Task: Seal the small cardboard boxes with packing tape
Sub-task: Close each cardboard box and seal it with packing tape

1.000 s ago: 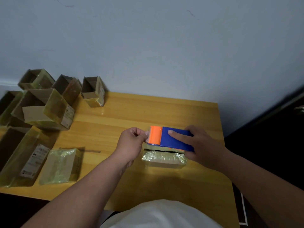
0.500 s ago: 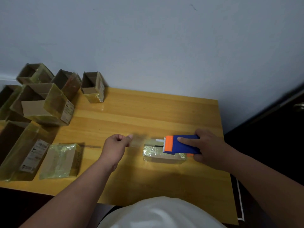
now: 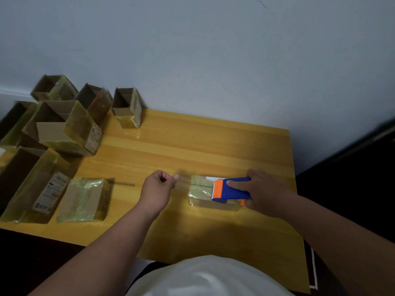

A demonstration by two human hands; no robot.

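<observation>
A small cardboard box [image 3: 201,192] wrapped in clear tape lies on the wooden table [image 3: 192,146], its flaps closed. My right hand [image 3: 265,191] grips a blue and orange tape dispenser [image 3: 232,190] that rests on the box's right half, forefinger laid along its top. My left hand [image 3: 158,189] is to the left of the box and pinches the end of a clear tape strip [image 3: 182,181], stretched from the dispenser over the box; the strip is blurred.
A flat taped box [image 3: 83,201] lies left of my left hand. Several open cardboard boxes [image 3: 64,127] crowd the table's left and back-left. A grey wall runs behind the table. Dark floor lies off the right edge.
My hands drew apart: the right slid the dispenser rightward along the box top, the left pulled the tape end to the left. The dispenser came down onto the box.
</observation>
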